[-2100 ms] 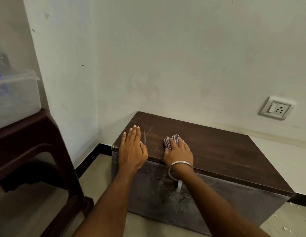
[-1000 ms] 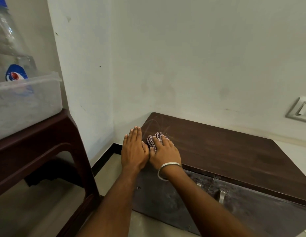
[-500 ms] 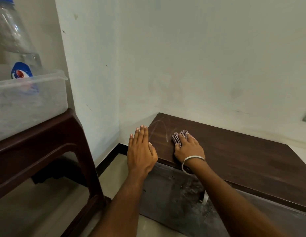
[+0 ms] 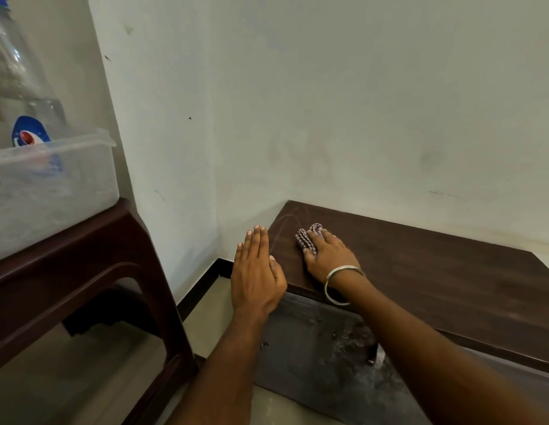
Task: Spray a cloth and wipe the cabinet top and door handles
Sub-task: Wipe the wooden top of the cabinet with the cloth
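While my right hand (image 4: 327, 256) presses the cloth (image 4: 307, 239) flat on the cabinet top (image 4: 435, 280), its fingers (image 4: 313, 242) lie spread over the bunched checked fabric, pinning it rather than gripping it. The cloth sits near the top's left end, a little in from the front edge. A second ago it was tight against the left corner, beside my other hand; now it has slid back to the right, so I judge I am mid-stroke, rubbing to and fro over this end. Faint curved streaks (image 4: 287, 220) show on the dark wood just beyond the cloth, which I take for the damp trail of the wipe.

My left hand (image 4: 256, 274) is open and flat, fingers together, holding nothing. It hovers at the top's left corner, and I cannot tell whether the palm rests on the edge or hangs just off it. It has hardly moved across these moments.

What that means: only the left end looks worked so far. The long stretch of top to the right is still ahead of me. A door handle (image 4: 378, 358) shows on the dusty front below my right forearm, half hidden, and appears untouched. No spray bottle is in sight.
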